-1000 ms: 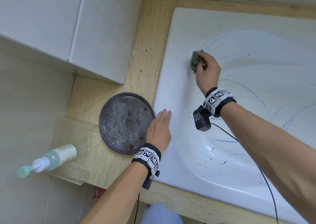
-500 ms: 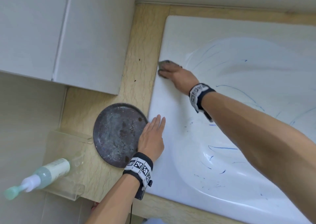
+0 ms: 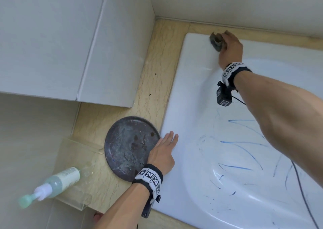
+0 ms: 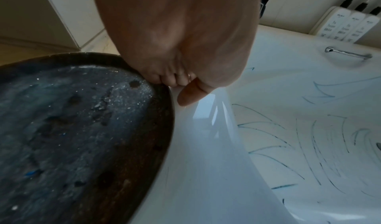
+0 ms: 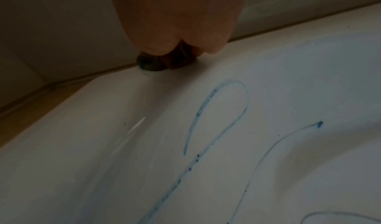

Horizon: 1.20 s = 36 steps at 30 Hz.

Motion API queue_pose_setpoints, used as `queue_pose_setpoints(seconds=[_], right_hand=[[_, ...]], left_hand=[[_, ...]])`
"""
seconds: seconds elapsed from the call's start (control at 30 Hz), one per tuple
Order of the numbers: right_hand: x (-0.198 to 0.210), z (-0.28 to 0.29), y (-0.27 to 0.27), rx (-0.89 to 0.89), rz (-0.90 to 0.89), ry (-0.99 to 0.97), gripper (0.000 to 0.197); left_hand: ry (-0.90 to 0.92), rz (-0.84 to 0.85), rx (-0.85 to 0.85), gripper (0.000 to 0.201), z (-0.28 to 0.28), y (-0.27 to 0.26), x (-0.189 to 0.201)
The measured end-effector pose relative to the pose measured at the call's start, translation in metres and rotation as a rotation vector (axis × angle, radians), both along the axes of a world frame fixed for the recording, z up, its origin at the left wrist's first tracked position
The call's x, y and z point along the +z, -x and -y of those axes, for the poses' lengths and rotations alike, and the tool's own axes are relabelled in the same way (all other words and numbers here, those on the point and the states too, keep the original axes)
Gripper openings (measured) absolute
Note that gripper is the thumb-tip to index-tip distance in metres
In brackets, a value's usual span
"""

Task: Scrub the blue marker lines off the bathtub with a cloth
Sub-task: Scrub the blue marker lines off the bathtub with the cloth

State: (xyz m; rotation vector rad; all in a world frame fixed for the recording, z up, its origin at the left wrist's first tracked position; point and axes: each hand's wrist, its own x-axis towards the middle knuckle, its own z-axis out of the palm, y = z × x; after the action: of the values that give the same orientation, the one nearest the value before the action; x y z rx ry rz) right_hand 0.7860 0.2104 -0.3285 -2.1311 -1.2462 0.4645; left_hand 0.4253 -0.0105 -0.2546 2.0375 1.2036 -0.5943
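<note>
The white bathtub [image 3: 192, 92] fills the right of the head view, with blue marker lines [image 3: 244, 143] drawn across its basin and wall [image 5: 216, 113]. My right hand [image 3: 229, 47] grips a bunched grey cloth [image 3: 216, 40] and presses it on the tub's far rim, close to the back wall; the cloth [image 5: 160, 61] shows dark under my palm in the right wrist view. My left hand [image 3: 164, 150] lies flat with straight fingers on the tub's near left rim, its thumb [image 4: 191, 94] touching the white surface beside the dark round tray.
A dark, stained round tray [image 3: 129, 146] sits on the beige ledge [image 3: 157, 75] left of the tub. A clear stand with a pump bottle [image 3: 54, 183] is at lower left. A white cabinet [image 3: 70, 40] overhangs the ledge. A chrome handle [image 4: 348, 55] and dispensers [image 4: 348, 25] lie beyond.
My right hand has carried the cloth from the tub's inner wall to the left rim and then up to the far rim by the back wall. The left hand has stayed put.
</note>
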Motion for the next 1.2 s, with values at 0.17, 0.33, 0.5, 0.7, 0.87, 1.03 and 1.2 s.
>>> queue_pose_setpoints(seconds=[0.17, 0.33, 0.5, 0.7, 0.87, 1.03, 1.2], right_hand=[[0.001, -0.016, 0.028, 0.122, -0.035, 0.054, 0.048], [0.003, -0.019, 0.071, 0.379, 0.024, 0.039, 0.049], [0.004, 0.025, 0.101, 0.538, 0.052, 0.051, 0.047], [0.008, 0.104, 0.147, 0.69, 0.114, -0.008, 0.04], [0.023, 0.194, 0.197, 0.672, 0.149, 0.179, 0.039], [0.084, 0.29, 0.208, 0.156, -0.353, 0.207, 0.033], [0.222, 0.353, 0.193, -0.455, -1.013, -0.01, 0.026]], left_hand=[[0.028, 0.017, 0.041, 0.093, 0.001, 0.002, -0.003], [0.045, 0.014, 0.038, 0.094, -0.001, 0.001, -0.001], [0.044, -0.011, 0.02, 0.093, 0.001, 0.0, -0.001], [0.006, -0.079, -0.044, 0.09, 0.007, -0.002, 0.0], [-0.041, -0.074, 0.008, 0.076, 0.019, -0.005, 0.024], [0.076, 0.057, 0.361, 0.055, 0.053, 0.014, 0.08], [0.143, 0.404, 0.666, 0.043, 0.074, 0.013, 0.191]])
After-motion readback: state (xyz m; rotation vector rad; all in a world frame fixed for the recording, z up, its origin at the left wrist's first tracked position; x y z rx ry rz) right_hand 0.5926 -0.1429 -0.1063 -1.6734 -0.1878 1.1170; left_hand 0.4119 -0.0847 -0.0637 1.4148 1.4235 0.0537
